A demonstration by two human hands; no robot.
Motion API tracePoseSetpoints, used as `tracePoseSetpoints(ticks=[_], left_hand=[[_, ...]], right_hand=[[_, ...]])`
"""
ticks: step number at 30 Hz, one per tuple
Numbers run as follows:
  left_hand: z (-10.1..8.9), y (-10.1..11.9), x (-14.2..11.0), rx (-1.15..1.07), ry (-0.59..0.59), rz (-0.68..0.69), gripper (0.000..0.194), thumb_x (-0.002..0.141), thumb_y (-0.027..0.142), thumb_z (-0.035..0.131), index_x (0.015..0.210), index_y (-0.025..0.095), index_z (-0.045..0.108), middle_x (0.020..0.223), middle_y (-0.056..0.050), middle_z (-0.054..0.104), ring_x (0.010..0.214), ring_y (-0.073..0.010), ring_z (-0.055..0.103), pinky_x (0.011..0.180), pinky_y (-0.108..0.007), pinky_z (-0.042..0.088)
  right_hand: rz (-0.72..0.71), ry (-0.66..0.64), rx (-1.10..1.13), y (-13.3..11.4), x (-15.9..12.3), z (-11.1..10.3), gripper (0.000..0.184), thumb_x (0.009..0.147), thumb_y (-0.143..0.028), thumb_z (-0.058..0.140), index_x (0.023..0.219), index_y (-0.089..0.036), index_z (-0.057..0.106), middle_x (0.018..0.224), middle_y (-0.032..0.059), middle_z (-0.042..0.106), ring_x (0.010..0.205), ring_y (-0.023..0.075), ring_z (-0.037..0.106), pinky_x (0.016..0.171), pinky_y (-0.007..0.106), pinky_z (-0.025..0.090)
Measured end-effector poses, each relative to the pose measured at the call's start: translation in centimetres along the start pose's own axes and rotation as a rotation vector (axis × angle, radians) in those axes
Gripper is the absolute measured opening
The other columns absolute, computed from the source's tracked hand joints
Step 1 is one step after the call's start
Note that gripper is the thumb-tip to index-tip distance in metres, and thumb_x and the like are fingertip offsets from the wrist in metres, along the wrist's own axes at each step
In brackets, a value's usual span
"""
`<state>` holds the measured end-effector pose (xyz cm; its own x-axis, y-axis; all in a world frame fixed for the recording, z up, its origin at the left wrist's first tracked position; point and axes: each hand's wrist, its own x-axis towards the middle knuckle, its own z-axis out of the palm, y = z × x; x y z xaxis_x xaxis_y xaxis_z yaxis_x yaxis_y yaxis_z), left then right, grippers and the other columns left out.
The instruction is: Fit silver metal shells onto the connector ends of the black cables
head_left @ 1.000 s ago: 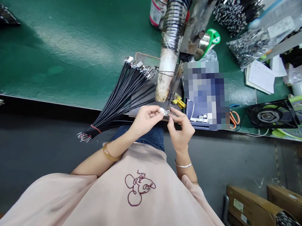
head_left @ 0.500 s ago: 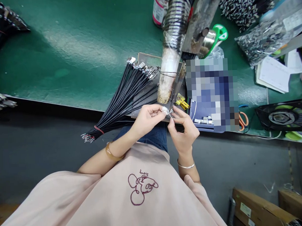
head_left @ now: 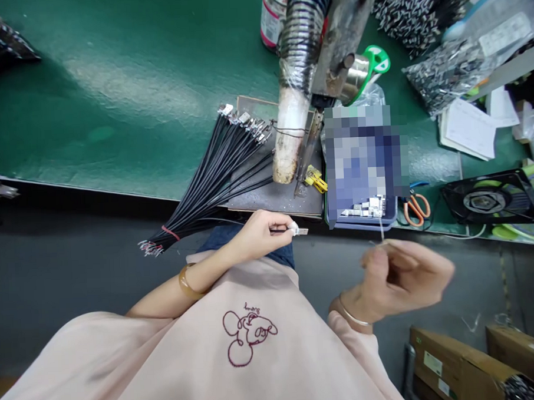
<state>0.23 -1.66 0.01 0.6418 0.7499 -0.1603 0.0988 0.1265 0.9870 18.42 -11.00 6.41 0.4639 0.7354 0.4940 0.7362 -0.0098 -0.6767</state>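
Note:
My left hand (head_left: 265,232) is closed in a pinch in front of the bench edge. It holds a black cable whose flat metal connector (head_left: 302,231) sticks out to the right, past a small white patch at the fingertips. Off to the right and apart from it, my right hand (head_left: 405,275) is raised and slightly blurred, thumb and fingers pinched together. A thin pale strand (head_left: 382,229) rises from its fingertips. Behind my left hand, a bundle of black cables (head_left: 204,170) with metal ends lies across a dark board (head_left: 289,204), tied by a red band.
A flexible duct with a taped white nozzle (head_left: 290,122) hangs over the board beside a yellow clip (head_left: 315,179). Right of it stand a blue bin (head_left: 360,224) of metal connectors, orange-handled scissors (head_left: 415,210), a solder spool (head_left: 363,72) and a black fan (head_left: 490,201). Cartons (head_left: 455,363) stand below.
My right hand has left the connector and swung right, beyond the bin. The left hand has drawn the cable slightly toward my body. The view has shifted a little.

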Motion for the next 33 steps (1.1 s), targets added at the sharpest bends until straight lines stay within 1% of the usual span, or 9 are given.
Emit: tracePoseSetpoints(ticks=[1,2,4,8,12,16,22,28,33], left_hand=[[0.1,-0.1,-0.2,-0.012,-0.004,-0.007,0.013,0.077,0.018,0.059,0.067,0.011,0.063,0.057,0.004,0.041,0.056,-0.0068,0.033,0.054,-0.022,0.026],[0.1,-0.2,-0.3,-0.043,0.009,-0.013,0.015,0.078,0.019,0.059,0.065,0.012,0.061,0.056,0.005,0.04,0.056,-0.0068,0.033,0.054,-0.022,0.026],[0.1,-0.2,-0.2,-0.138,0.076,-0.013,0.018,0.079,0.023,0.06,0.065,0.012,0.06,0.057,0.004,0.041,0.056,-0.007,0.033,0.054,-0.022,0.026],[-0.3,0.5,0.5,-0.285,0.215,-0.026,0.017,0.077,0.029,0.064,0.07,0.013,0.062,0.056,0.005,0.042,0.054,-0.0064,0.032,0.052,-0.022,0.024],[-0.5,1.0,1.2,-0.307,0.244,-0.023,0.017,0.073,0.029,0.067,0.069,0.014,0.06,0.053,0.007,0.038,0.052,-0.0061,0.029,0.052,-0.022,0.022],[-0.5,0.7,1.8,-0.28,0.284,0.004,0.014,0.072,0.028,0.067,0.071,0.014,0.062,0.055,0.005,0.04,0.053,-0.007,0.032,0.052,-0.023,0.023],[-0.6,0.9,2.3,-0.302,0.329,0.021,0.013,0.071,0.026,0.068,0.072,0.014,0.063,0.055,0.006,0.041,0.052,-0.0063,0.033,0.053,-0.022,0.025],[-0.7,1.2,2.5,-0.328,0.353,0.02,0.016,0.069,0.027,0.071,0.075,0.013,0.066,0.053,0.006,0.04,0.051,-0.0061,0.033,0.052,-0.022,0.024],[-0.6,0.6,2.3,-0.204,0.273,0.019,0.01,0.075,0.023,0.065,0.07,0.014,0.065,0.058,0.003,0.046,0.054,-0.0076,0.036,0.054,-0.023,0.027]], right_hand=[[0.002,0.069,-0.046,0.1,0.4,-0.6,0.018,0.088,-0.032,0.064,0.103,-0.027,0.058,0.059,-0.0056,0.059,0.047,0.0139,0.058,0.047,0.03,0.043],[0.001,0.019,-0.115,0.5,1.0,-1.0,0.019,0.089,-0.033,0.063,0.106,-0.026,0.059,0.06,-0.0049,0.061,0.05,0.0147,0.061,0.05,0.03,0.044],[0.017,-0.186,-0.281,2.0,2.5,-1.4,0.015,0.092,-0.035,0.058,0.101,-0.023,0.061,0.069,-0.0016,0.069,0.057,0.0155,0.066,0.061,0.031,0.049],[-0.015,-0.299,-0.585,6.6,5.6,-0.8,0.014,0.087,-0.034,0.062,0.083,-0.021,0.062,0.075,0.0027,0.07,0.069,0.0189,0.065,0.07,0.033,0.047],[-0.086,-0.457,-0.457,9.3,7.5,0.1,0.017,0.086,-0.035,0.06,0.078,-0.02,0.062,0.088,0.0055,0.069,0.078,0.0192,0.062,0.071,0.032,0.047],[-0.102,-0.552,-0.445,9.6,8.5,0.4,0.019,0.085,-0.034,0.06,0.072,-0.021,0.058,0.082,0.0029,0.065,0.067,0.0153,0.057,0.066,0.03,0.044],[-0.086,-0.542,-0.465,9.7,9.1,0.8,0.017,0.084,-0.032,0.062,0.072,-0.021,0.058,0.076,0.0009,0.061,0.062,0.0136,0.054,0.065,0.03,0.04],[-0.071,-0.458,-0.46,9.8,8.3,1.4,0.014,0.082,-0.029,0.061,0.071,-0.021,0.055,0.074,-0.0011,0.058,0.059,0.0121,0.05,0.066,0.03,0.041],[-0.072,-0.231,-0.384,9.3,7.4,1.7,0.013,0.083,-0.028,0.059,0.074,-0.022,0.052,0.079,0.0017,0.059,0.069,0.0158,0.056,0.064,0.03,0.046]])
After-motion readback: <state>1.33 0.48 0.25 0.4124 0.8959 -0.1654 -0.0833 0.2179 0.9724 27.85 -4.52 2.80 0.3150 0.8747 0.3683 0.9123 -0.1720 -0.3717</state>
